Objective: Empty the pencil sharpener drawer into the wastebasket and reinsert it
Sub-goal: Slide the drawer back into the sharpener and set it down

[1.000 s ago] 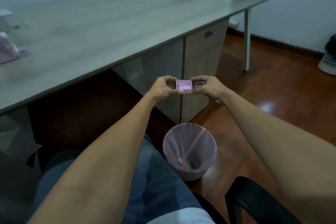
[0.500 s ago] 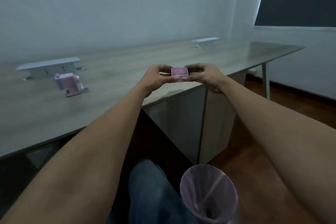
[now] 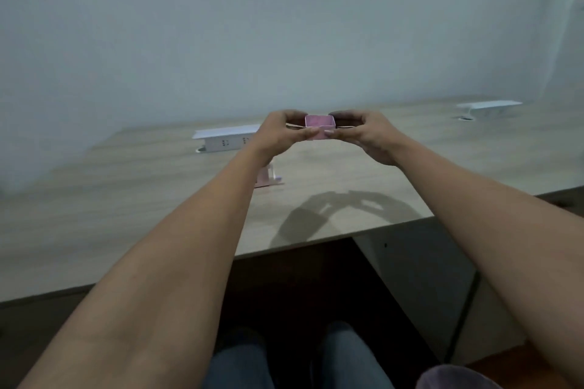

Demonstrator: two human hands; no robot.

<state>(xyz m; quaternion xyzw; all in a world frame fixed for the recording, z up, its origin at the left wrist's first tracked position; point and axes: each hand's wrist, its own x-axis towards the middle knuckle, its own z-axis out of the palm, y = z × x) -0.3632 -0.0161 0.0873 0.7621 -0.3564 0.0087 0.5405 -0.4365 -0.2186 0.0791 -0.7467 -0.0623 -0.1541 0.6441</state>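
A small pink drawer [image 3: 319, 124] hangs in the air above the desk, open side up, with nothing visible inside. My left hand [image 3: 281, 133] pinches its left end and my right hand [image 3: 363, 133] pinches its right end. The pink pencil sharpener [image 3: 267, 178] stands on the desk below and left of the drawer, mostly hidden behind my left forearm. Only the rim of the pink-lined wastebasket [image 3: 455, 377] shows at the bottom right, on the floor beside my knees.
The wooden desk [image 3: 126, 199] stretches left to right with its front edge just past my knees. A white power strip box [image 3: 226, 137] sits at the back left and another [image 3: 488, 105] at the far right. A cabinet [image 3: 420, 278] stands under the desk on the right.
The view has swung up and left from the wastebasket to the desk. Both hands carried the drawer up over the desktop, above the sharpener. The grip on the drawer is unchanged.
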